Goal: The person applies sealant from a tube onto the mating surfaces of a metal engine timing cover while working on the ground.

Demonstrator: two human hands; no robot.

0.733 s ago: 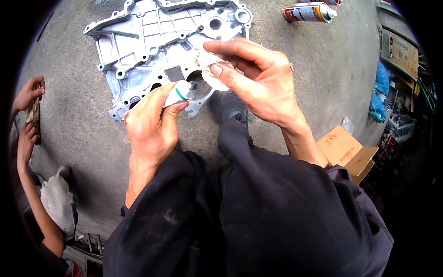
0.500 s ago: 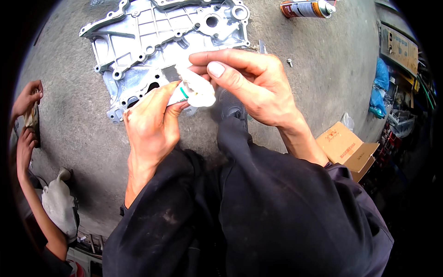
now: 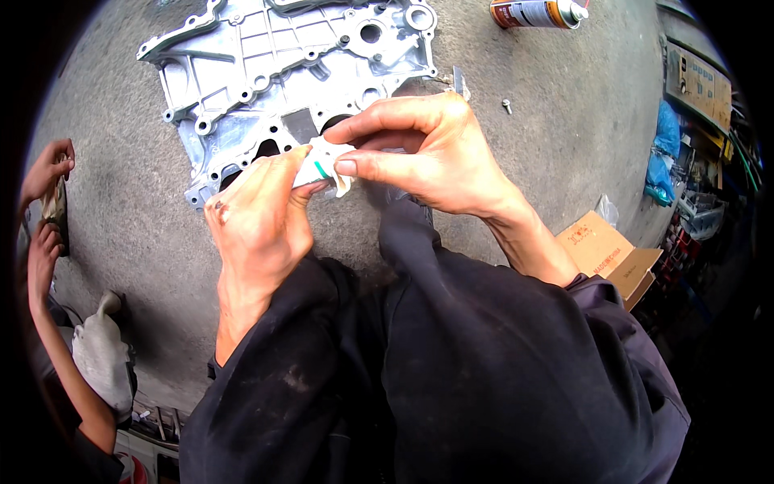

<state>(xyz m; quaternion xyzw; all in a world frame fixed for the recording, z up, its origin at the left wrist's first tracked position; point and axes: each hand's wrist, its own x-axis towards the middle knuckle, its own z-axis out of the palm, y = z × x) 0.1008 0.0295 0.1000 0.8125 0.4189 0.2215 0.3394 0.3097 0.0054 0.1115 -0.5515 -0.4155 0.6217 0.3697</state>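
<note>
My left hand (image 3: 258, 216) is closed around a white tube (image 3: 308, 171) with a green stripe; most of the tube is hidden in the fist. A crumpled white tissue (image 3: 344, 179) covers the tube's end. From the right, my right hand (image 3: 439, 153) pinches this tissue between thumb and fingers. Just beyond the hands, a large silver engine cover (image 3: 278, 60) lies on the floor, ribbed and edged with bolt holes. Its near edge is partly behind my hands.
A spray can (image 3: 534, 14) lies at the far right, and a small bolt (image 3: 506, 106) is nearer. An open cardboard box (image 3: 598, 248) stands right, with blue plastic bags (image 3: 661, 157) behind it. Another person's hands (image 3: 47, 218) work at the left edge.
My right thumb and fingers have come down and closed on the tissue, which is now bunched smaller at the tube's end. My left hand keeps its hold on the tube.
</note>
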